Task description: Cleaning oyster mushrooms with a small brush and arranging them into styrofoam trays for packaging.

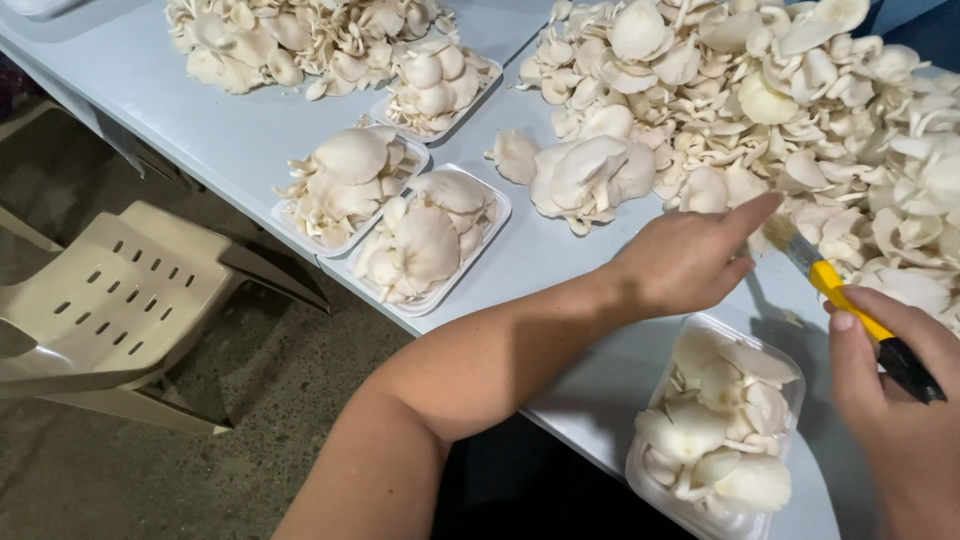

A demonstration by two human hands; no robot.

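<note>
On the pale table (200,110), the right hand (900,410) grips a yellow-handled knife (850,300) beside heaped white oyster mushrooms (760,90); the left hand (685,258), half-curled and empty, points its forefinger at the heap.

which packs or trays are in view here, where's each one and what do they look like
Front tray: near table edge by the right hand, white, rectangular, holding pale mushrooms.
Two trays: side by side left of the left hand, white, filled.
Far tray: behind them, white, filled.
No labels, signs or screens.
</note>
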